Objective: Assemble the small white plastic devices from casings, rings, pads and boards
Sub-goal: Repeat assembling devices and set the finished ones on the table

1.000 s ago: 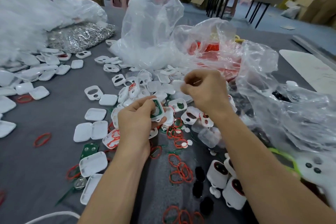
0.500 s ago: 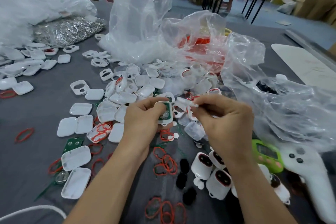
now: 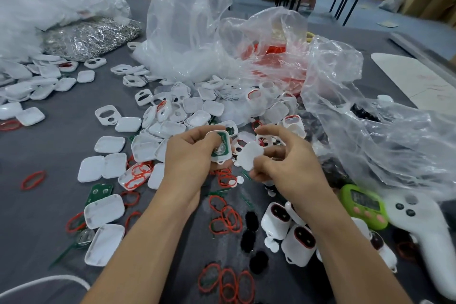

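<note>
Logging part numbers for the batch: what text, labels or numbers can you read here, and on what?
None legible.
Green timer: display digits too blurred.
Green board in the left hand's casing: any print too small.
White sheet at far right: red marks, unreadable.

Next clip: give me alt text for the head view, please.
A person's left hand grips a white casing with a green board inside, while the right hand pinches a white pad beside it. Around them, loose casings, red rings and clear plastic bags cover the grey table.
</note>
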The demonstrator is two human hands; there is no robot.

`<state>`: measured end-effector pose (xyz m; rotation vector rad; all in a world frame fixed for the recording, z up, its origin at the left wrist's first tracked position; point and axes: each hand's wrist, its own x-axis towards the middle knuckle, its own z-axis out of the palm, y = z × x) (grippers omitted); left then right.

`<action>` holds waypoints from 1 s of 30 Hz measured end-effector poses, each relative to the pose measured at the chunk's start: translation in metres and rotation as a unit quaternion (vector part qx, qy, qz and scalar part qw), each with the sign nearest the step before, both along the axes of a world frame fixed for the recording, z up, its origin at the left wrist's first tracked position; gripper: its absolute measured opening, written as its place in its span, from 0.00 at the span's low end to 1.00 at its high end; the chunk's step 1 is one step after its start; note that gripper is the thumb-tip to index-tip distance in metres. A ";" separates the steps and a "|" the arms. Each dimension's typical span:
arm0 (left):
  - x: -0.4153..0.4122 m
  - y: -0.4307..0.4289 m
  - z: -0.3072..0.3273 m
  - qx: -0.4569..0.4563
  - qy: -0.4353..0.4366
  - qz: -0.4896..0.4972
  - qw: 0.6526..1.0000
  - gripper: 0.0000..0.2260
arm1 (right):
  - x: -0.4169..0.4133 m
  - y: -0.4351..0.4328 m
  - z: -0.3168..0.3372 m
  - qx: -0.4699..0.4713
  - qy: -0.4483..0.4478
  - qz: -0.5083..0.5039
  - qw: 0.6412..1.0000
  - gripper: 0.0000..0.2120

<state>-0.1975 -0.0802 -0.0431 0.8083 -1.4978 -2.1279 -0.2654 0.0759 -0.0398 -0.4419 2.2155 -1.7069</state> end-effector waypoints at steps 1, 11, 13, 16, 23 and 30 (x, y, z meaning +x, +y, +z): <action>0.000 -0.001 0.000 -0.004 -0.001 0.000 1.000 0.14 | -0.001 0.000 0.000 -0.003 0.006 0.003 1.000 0.22; 0.000 0.007 -0.005 -0.042 -0.012 -0.104 0.994 0.15 | 0.000 -0.001 0.007 -0.076 -0.026 0.059 0.995 0.18; 0.000 0.010 -0.005 -0.029 -0.006 -0.130 0.991 0.15 | 0.000 -0.002 0.005 -0.041 0.016 0.043 0.998 0.15; 0.000 0.011 -0.005 0.023 0.012 -0.148 0.989 0.15 | -0.001 -0.001 0.005 -0.002 0.075 0.021 0.997 0.10; -0.001 0.012 -0.005 0.034 0.020 -0.166 0.985 0.15 | 0.007 -0.002 0.007 0.018 0.152 -0.043 0.987 0.09; 0.001 0.014 -0.008 0.010 0.033 -0.194 0.980 0.11 | 0.010 -0.005 0.005 0.052 0.196 -0.070 0.977 0.10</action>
